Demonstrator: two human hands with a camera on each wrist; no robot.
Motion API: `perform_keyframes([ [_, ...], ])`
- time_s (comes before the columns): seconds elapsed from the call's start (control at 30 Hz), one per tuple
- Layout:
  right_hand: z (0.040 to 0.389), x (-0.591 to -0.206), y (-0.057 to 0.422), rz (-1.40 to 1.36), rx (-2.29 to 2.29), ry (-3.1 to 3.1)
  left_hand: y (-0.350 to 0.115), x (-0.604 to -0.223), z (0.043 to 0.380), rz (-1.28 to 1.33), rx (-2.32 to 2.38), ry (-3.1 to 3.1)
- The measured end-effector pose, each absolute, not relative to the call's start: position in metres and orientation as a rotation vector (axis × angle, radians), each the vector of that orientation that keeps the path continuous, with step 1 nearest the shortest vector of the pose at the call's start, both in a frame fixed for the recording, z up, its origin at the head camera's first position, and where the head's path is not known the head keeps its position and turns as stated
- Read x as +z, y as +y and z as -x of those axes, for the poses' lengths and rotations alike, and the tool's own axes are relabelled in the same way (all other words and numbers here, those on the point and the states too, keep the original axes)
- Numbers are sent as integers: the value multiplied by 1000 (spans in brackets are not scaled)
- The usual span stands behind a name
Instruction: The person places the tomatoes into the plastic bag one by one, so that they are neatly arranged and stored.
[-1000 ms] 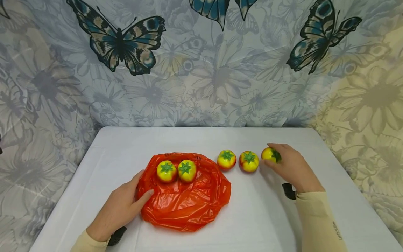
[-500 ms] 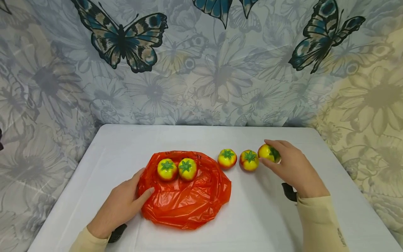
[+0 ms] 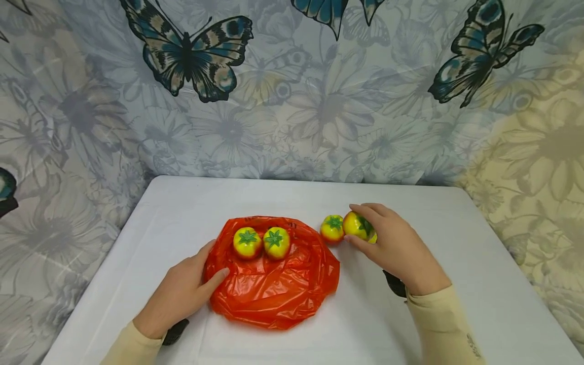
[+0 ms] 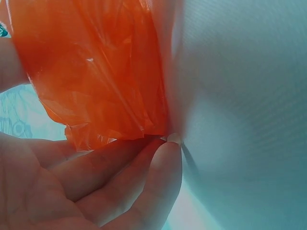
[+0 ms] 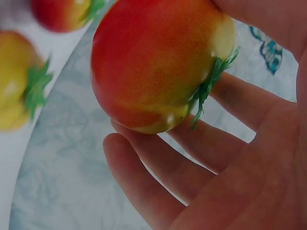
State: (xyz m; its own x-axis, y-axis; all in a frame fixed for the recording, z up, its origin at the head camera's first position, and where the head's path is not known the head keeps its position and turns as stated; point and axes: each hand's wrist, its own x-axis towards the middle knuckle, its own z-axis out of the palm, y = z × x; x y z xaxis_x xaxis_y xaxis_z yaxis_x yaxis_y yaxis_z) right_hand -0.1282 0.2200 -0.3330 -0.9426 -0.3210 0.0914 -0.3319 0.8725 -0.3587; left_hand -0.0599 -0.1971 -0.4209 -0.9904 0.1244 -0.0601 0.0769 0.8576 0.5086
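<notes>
My right hand (image 3: 397,248) holds a yellow-red tomato (image 3: 356,225) with a green star-shaped top, thumb on one side and fingers on the other. The right wrist view shows this tomato (image 5: 158,62) up close, clear of the table. My left hand (image 3: 180,289) grips the left edge of a red plastic bag (image 3: 274,289), thumb over it. In the left wrist view, curled fingers (image 4: 158,177) meet the edge of the bag (image 4: 96,72). Two similar tomatoes, one left (image 3: 247,243) and one right (image 3: 276,243), sit side by side at the bag's far part.
Right of the bag, another tomato (image 3: 332,229) stands on the white table (image 3: 365,314). One more tomato (image 3: 373,238) is mostly hidden behind the right hand and the held one. A butterfly-patterned cloth (image 3: 319,101) rises behind the table's far edge.
My right hand has carried its tomato leftward, from the right end of the row to over the neighbouring tomato. The left hand stays on the bag. The head view has shifted slightly.
</notes>
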Motion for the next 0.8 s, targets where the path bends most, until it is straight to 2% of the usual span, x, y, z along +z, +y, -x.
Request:
perform_keyframes([
  [0.8,114,-347,98,-982,527,-2986,-199,-422,61,-166,801,2948],
])
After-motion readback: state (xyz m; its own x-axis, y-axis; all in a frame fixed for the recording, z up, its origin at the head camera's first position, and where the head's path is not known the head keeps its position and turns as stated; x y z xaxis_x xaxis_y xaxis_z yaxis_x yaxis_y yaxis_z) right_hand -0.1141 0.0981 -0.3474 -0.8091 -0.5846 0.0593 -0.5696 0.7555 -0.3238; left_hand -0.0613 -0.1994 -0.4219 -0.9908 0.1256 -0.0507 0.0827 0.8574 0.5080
